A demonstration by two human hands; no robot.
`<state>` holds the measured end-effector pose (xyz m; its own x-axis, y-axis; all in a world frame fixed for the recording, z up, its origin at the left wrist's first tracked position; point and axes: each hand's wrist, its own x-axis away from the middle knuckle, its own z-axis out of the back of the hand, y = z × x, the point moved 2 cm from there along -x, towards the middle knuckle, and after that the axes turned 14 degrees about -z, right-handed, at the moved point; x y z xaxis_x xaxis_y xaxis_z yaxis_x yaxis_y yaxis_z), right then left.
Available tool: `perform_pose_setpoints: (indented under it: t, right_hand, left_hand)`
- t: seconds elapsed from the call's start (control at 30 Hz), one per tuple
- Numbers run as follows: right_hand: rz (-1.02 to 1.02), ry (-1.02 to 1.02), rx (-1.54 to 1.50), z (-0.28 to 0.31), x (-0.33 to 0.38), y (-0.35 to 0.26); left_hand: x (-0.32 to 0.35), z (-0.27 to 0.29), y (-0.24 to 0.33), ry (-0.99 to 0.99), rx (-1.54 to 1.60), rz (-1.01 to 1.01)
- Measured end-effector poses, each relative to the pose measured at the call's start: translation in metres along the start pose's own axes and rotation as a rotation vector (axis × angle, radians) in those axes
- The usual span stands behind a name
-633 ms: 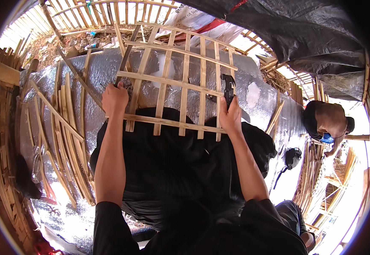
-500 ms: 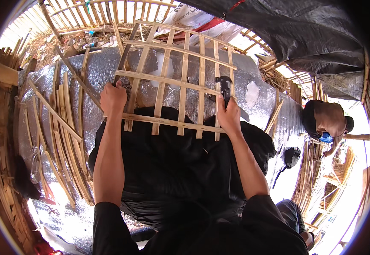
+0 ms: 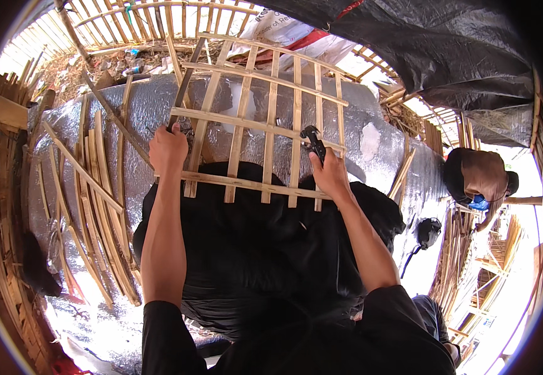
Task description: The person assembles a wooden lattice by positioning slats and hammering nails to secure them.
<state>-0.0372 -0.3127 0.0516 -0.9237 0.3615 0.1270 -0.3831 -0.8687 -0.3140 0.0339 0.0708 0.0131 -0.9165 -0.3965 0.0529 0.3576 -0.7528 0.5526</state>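
A lattice of flat bamboo strips [image 3: 240,117] stands across my lap, its lower ends against black cloth. Around its dark left-edge strip [image 3: 184,84], near a crossing, my left hand [image 3: 168,150] is closed. My right hand [image 3: 329,173] grips a small black hand tool [image 3: 314,142] with a wider head; its exact kind is unclear. The tool's head lies over the middle cross strip, close to the crossing with an upright on the right side. Whether it touches the wood I cannot tell.
Loose bamboo strips [image 3: 99,206] lie on the silver foil sheet [image 3: 371,112] to my left. A person [image 3: 480,178] bends over at the right, near more bamboo strips. Black plastic sheeting [image 3: 471,56] hangs at the upper right. A small black bag [image 3: 429,232] rests on the foil.
My right hand and the black tool have shifted left, and the tool's head now tilts left. My left hand has moved slightly down on the lattice edge.
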Motion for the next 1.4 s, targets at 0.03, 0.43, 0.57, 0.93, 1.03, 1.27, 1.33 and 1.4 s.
perform_pose_setpoints:
  t: [0.03, 0.43, 0.57, 0.93, 1.03, 1.27, 1.33, 1.4]
  right_hand:
    - [-0.033, 0.025, -0.086, 0.018, 0.005, -0.019]
    - [-0.071, 0.004, -0.126, -0.006, 0.01, 0.011]
    - [-0.075, 0.051, -0.189, 0.011, 0.005, 0.014]
    - [-0.62, -0.026, -0.333, 0.009, -0.005, 0.109]
    - [-0.68, -0.035, -0.647, 0.029, -0.008, 0.112]
    - [-0.658, 0.104, -0.772, 0.054, -0.02, 0.138]
    - [-0.659, 0.139, -0.736, 0.055, -0.018, 0.14]
    - [-0.7, 0.203, -0.726, 0.049, -0.016, 0.156]
  left_hand:
    - [-0.004, 0.002, 0.0, 0.009, 0.004, -0.011]
    - [0.001, -0.006, 0.016, -0.082, -0.029, -0.039]
    - [0.0, -0.005, 0.008, -0.048, -0.021, -0.023]
    - [0.0, 0.004, 0.018, -0.076, 0.013, -0.046]
    - [0.002, 0.009, 0.025, -0.051, 0.02, -0.079]
    - [0.014, 0.02, 0.046, -0.031, 0.222, -0.151]
    - [0.018, 0.02, 0.053, -0.026, 0.235, -0.175]
    - [0.024, 0.017, 0.058, -0.032, 0.24, -0.204]
